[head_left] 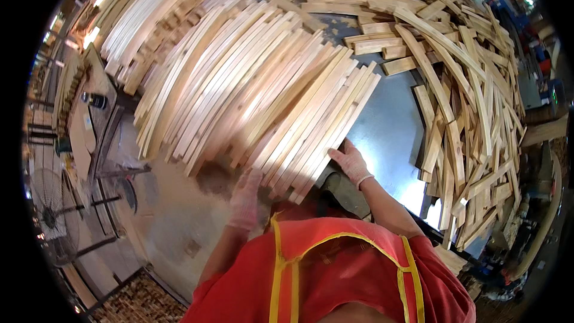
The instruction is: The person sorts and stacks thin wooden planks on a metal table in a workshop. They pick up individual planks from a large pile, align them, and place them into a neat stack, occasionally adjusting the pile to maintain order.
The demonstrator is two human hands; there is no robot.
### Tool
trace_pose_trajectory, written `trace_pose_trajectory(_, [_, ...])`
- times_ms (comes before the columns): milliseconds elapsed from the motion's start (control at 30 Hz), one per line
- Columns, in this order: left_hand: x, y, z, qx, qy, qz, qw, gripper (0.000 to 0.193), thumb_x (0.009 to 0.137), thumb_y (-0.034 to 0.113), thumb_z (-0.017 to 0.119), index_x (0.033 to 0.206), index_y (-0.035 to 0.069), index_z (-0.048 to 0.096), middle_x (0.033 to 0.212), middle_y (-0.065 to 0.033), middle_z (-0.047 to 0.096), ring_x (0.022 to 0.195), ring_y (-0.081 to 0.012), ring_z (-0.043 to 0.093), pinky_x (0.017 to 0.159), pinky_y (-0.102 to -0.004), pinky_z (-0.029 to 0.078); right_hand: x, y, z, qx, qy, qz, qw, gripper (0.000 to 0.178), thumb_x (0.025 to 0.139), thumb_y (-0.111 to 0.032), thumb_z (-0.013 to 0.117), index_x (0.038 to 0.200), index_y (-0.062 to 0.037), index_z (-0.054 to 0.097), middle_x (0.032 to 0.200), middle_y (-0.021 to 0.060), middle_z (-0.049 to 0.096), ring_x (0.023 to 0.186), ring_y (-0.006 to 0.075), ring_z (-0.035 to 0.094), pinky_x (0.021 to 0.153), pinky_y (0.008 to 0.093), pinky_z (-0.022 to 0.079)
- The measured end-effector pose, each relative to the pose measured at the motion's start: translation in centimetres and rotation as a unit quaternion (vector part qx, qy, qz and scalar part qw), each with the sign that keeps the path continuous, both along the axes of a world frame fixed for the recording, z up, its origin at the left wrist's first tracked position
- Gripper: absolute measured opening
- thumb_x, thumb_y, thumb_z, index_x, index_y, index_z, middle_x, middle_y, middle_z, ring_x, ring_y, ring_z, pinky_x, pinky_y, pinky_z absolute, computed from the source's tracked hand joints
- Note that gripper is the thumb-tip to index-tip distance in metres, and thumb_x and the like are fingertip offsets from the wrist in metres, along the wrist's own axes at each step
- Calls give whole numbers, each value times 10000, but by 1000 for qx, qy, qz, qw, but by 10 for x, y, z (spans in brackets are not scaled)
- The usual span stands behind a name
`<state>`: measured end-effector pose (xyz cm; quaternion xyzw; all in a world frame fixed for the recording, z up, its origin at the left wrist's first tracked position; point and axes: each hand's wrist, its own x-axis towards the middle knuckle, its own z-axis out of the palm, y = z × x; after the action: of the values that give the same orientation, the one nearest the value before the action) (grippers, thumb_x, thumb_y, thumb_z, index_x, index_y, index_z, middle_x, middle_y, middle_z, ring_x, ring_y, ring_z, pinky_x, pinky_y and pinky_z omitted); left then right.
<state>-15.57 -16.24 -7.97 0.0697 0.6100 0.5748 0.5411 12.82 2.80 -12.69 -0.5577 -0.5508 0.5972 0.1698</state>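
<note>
Consists of long, narrow wooden strips (287,90), arranged side by side in a close row, with lengths slanting from lower left to upper right. Shows pale cream to pinkish-tan wood, with small dark knots on some pieces, and has staggered ends along both the near and far sides. Terminates at the right in a straight outermost strip (336,137), just beside the shiny grey tabletop (385,119).
</note>
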Motion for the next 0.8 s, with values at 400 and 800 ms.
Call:
trace_pose_trajectory(400, [2, 207, 93, -180, 512, -492, 681, 770, 933, 330, 662, 1599, 19, 431, 1325, -268, 692, 1214, -383, 684, 1063, -422, 513, 166, 209, 54, 424, -331, -71, 840, 678, 915, -343, 762, 1469, 1, 575, 1372, 270, 670, 1268, 412, 649, 1085, 459, 524])
trace_pose_trajectory(800, [-64, 123, 42, -109, 884, -316, 328, 660, 975, 196, 548, 1620, 123, 431, 1569, -83, 504, 1370, -260, 519, 1081, -479, 436, 276, 306, 57, 306, -420, -6, 854, 783, 863, -84, 636, 1619, -84, 433, 1497, 225, 605, 1342, 400, 605, 1106, 450, 498])
